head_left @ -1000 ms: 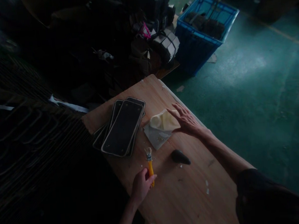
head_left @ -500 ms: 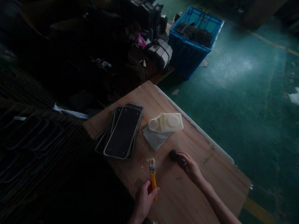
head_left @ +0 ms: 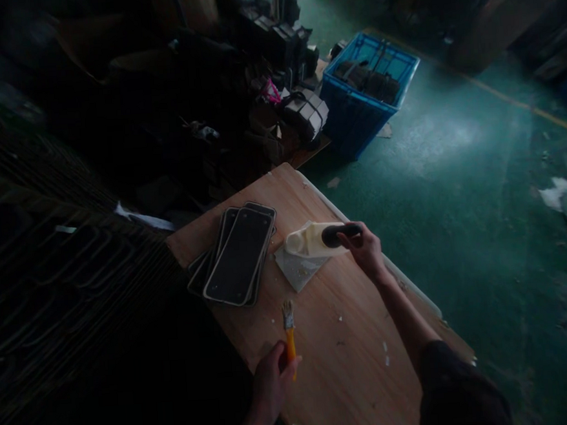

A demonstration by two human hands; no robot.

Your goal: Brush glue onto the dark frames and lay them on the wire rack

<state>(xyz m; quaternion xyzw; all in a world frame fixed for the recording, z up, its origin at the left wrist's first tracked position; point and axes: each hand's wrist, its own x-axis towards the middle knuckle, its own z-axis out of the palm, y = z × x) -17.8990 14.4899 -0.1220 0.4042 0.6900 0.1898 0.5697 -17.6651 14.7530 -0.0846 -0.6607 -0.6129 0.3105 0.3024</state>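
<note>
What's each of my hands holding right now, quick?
Left hand: closed, holding the brush by its handle.
Right hand: closed, holding the black piece.

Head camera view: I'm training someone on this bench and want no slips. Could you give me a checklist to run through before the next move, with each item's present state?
1. Brush in hand: ok; the left hand grips the yellow-handled brush, bristles pointing away.
2. Dark rounded piece in hand: ok; the right hand holds the dark rounded piece at the cream block.
3. Dark piece seated on the block: cannot tell; contact isn't clear from this angle.
4. Block fully on the grey sheet: not ok; it overhangs the grey sheet.
5. Black panels squared up: not ok; the black panels lie fanned.
</note>
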